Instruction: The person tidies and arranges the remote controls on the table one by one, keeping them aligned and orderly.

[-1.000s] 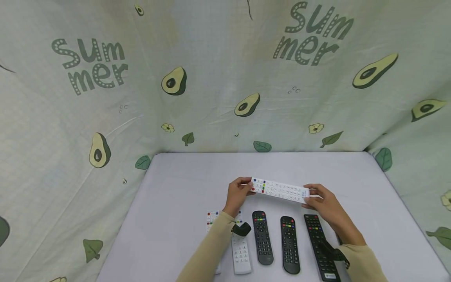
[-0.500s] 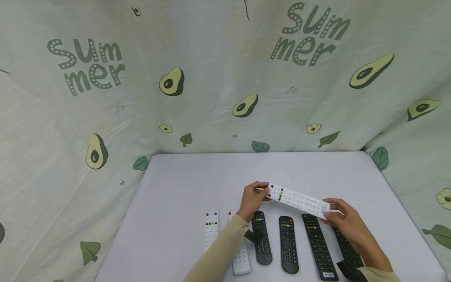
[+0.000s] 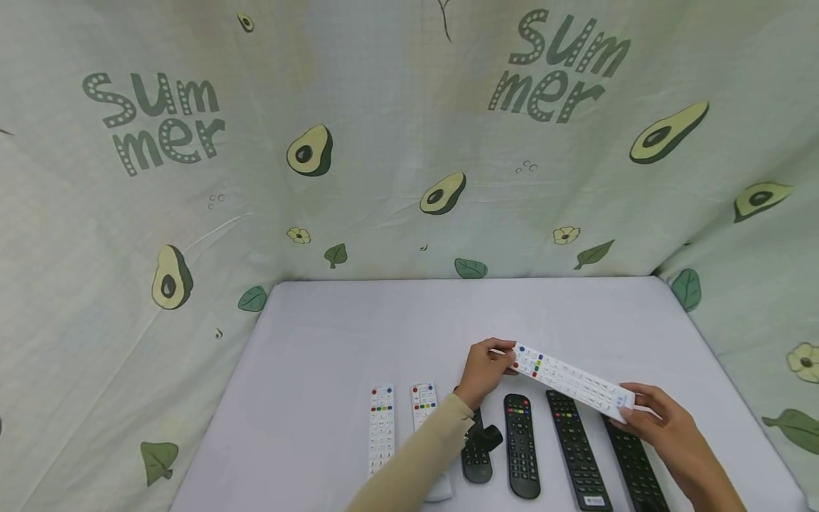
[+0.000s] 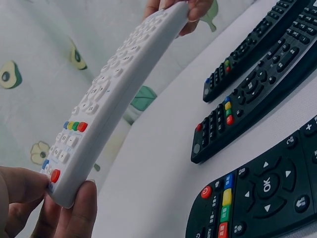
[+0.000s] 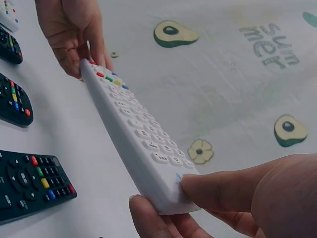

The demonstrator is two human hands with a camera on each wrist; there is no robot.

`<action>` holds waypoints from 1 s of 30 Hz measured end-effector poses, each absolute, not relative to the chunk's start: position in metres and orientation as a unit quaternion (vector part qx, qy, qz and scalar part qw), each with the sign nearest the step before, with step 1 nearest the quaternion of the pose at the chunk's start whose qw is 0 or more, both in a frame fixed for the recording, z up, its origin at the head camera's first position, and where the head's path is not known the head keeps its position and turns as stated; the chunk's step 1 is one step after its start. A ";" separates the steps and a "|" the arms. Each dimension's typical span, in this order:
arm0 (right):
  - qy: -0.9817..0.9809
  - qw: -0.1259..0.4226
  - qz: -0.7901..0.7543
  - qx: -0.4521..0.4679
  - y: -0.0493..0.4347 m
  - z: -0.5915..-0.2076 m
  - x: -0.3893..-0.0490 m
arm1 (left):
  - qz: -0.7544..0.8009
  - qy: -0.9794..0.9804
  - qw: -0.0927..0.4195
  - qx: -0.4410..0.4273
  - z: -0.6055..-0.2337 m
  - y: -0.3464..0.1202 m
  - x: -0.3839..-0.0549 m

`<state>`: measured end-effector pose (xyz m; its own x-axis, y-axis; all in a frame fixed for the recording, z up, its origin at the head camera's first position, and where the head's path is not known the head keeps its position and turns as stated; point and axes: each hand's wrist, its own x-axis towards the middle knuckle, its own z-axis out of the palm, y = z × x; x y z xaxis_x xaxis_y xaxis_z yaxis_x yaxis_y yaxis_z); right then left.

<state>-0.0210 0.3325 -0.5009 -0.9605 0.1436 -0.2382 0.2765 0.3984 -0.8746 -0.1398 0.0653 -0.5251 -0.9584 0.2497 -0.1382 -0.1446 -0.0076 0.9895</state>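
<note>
A white remote control (image 3: 569, 380) with small coloured buttons is held above the table between both hands, tilted down toward the right. At its upper left end, the left hand (image 3: 488, 370) pinches it beside the red and blue buttons. The right hand (image 3: 672, 434) grips the opposite end, its thumb on the face near the blue print, as the right wrist view shows on the remote (image 5: 143, 134). Under the raised remote lie two long black remotes, one (image 3: 579, 448) partly covered at its top and another (image 3: 636, 462) farther right.
On the white table (image 3: 333, 334), two white remotes, one (image 3: 382, 430) fully in sight and one (image 3: 424, 402) partly behind the left sleeve, lie left of a black remote (image 3: 476, 462) and another black remote (image 3: 521, 448). A patterned curtain (image 3: 384, 142) rises behind.
Both hands have carried the white remote to the right and lower, toward the rightmost black remotes. Its right end has dipped further. The remotes on the table stay put.
</note>
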 end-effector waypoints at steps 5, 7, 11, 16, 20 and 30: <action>0.829 0.074 -0.536 0.139 0.346 -0.504 -0.012 | 0.709 0.689 0.146 0.038 -0.525 0.080 -0.136; 0.828 0.076 -0.537 0.145 0.351 -0.505 -0.008 | 0.707 0.689 0.151 0.039 -0.526 0.086 -0.135; 0.821 0.103 -0.537 0.164 0.362 -0.509 -0.002 | 0.705 0.689 0.164 0.049 -0.526 0.096 -0.133; 0.812 0.151 -0.533 0.185 0.373 -0.513 0.004 | 0.696 0.693 0.175 0.074 -0.526 0.107 -0.131; 0.810 0.174 -0.530 0.182 0.379 -0.519 0.010 | 0.681 0.703 0.181 0.095 -0.527 0.117 -0.131; 0.817 0.199 -0.509 0.186 0.393 -0.526 0.019 | 0.649 0.728 0.190 0.109 -0.521 0.135 -0.130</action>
